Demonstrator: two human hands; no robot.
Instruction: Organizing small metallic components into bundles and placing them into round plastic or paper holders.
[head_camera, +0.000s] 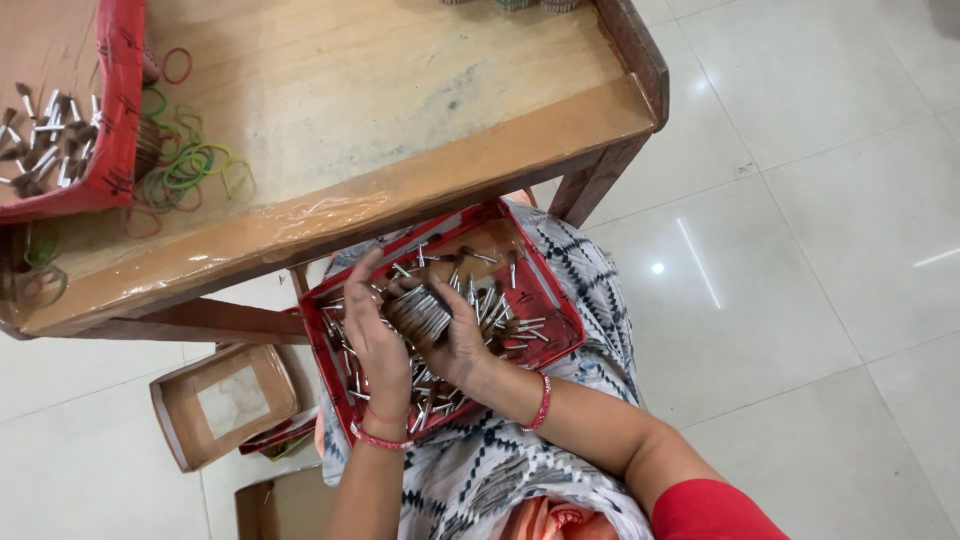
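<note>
A round bundle of thin brown sticks (418, 312) is being clasped between the left hand (376, 335) and right hand (458, 340), over a red cardboard lap tray (555, 300); many loose sticks (500, 300) are being left ungathered.

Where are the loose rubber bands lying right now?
In the head view, the rubber bands lie at the left of the wooden table, just right of the red tray standing on it.
</note>
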